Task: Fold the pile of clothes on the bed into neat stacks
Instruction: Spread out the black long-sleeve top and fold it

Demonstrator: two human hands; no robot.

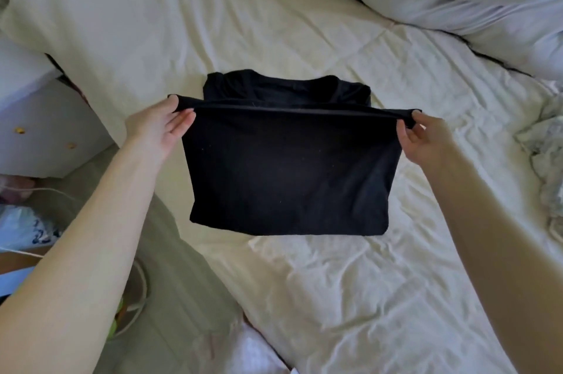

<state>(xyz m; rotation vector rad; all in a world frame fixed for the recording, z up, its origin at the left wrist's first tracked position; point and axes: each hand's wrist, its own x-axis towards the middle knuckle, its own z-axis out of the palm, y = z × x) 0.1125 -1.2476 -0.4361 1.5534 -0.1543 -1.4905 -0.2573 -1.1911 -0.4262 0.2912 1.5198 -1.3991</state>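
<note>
Over the white bed [335, 282], the left hand [155, 130] and right hand [426, 139] each pinch a corner of the black shirt [286, 172]; uneven lowering could skew the fold.

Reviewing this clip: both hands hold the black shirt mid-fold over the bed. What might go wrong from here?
1. The left hand and right hand pinch only the corners of the black shirt; a slip might undo the fold.
2. The collar half lies a little left of the lifted half, so edges may land uneven.
3. The white sheet is wrinkled, so the fold may set lumpy.
</note>
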